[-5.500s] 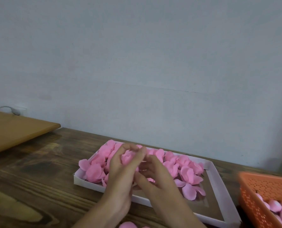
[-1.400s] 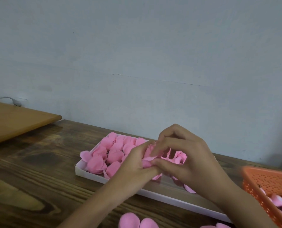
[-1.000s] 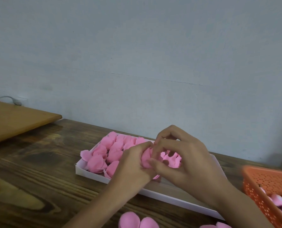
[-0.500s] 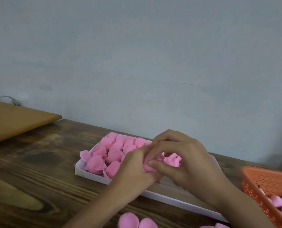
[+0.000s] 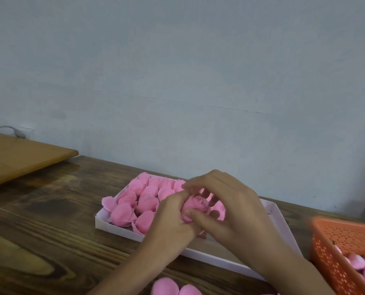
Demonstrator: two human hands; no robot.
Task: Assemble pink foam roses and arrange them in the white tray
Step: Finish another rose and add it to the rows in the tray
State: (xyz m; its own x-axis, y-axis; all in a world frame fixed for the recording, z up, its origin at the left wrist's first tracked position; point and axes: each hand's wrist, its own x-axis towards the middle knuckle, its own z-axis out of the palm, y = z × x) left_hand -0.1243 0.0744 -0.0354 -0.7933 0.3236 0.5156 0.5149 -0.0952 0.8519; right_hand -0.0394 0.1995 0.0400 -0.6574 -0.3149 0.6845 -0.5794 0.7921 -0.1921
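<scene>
**A:** What are the hands doing?

**B:** I see the left hand [image 5: 171,220] and the right hand [image 5: 237,213] both pinching one half-made foam rose [image 5: 195,204]. It sits between their fingertips, just above the white tray [image 5: 117,227].

**A:** What could go wrong?

**B:** I think the rose could pop open. The foam looks soft and springy. If a thumb lets go, the rolled petals may uncurl. A hard squeeze could squash it flat.

**A:** Anything else?

**B:** The loose petals [image 5: 147,201] piled in the tray past the left hand are thin, round and light. One pokes over the rim, and a bump could knock more out.

**A:** And by the right wrist?

**B:** An orange basket [image 5: 347,237] with little holes, holding more petals.
</scene>
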